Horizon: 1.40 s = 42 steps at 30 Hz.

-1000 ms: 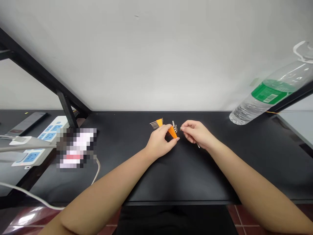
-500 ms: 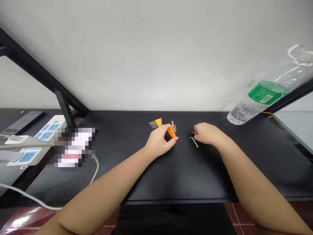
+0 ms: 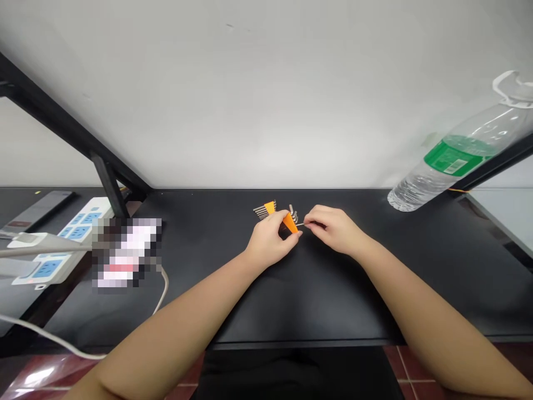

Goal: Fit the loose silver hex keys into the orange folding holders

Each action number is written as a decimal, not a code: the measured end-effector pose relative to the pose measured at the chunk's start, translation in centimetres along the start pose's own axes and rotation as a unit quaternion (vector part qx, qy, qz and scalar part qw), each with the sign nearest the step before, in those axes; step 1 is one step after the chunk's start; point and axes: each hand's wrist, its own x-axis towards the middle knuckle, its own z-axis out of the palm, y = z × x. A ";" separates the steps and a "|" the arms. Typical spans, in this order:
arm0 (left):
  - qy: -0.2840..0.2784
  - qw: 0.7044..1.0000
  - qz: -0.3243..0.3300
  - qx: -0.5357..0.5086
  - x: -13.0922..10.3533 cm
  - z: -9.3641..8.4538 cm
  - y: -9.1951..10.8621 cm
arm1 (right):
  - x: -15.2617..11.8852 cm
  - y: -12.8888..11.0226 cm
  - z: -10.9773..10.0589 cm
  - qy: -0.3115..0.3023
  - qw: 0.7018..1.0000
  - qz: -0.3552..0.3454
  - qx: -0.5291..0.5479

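Between the thumb and fingers of my left hand (image 3: 272, 236) is an orange hex key holder (image 3: 290, 223), with several silver hex keys (image 3: 292, 212) showing at its far side. My right hand (image 3: 333, 226) pinches a thin silver hex key (image 3: 301, 224). The tip of that key is right at the holder's right edge; whether it has entered a slot cannot be made out. Just beyond my left fingers another orange part (image 3: 270, 207) carries a row of several thin hex keys (image 3: 261, 211); my hand hides whether the orange parts are joined.
A large water bottle with a green label (image 3: 456, 156) stands at the back right. To the left are a white power strip (image 3: 79, 228), a blurred-out phone-like object (image 3: 129, 253), a cable (image 3: 165, 286) and a dark phone (image 3: 41, 210). Behind the black table (image 3: 308, 305) rises a pale wall (image 3: 266, 111).
My right hand has moved left to the orange holder, bringing a hex key with it. The loose key beside it earlier no longer shows. My left hand has stayed nearly still.
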 end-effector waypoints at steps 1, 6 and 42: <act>-0.001 1.000 0.001 0.000 0.0 0.0 0.0 | 0.0 0.0 0.0 -0.001 1.000 -0.002 -0.003; 0.006 0.999 0.025 0.020 -0.1 0.0 -0.1 | -0.5 -0.3 -0.1 -0.001 0.996 -0.040 -0.078; -0.011 1.000 0.019 -0.002 0.0 -0.1 0.2 | -0.2 -0.4 3.3 0.066 0.996 0.028 -0.049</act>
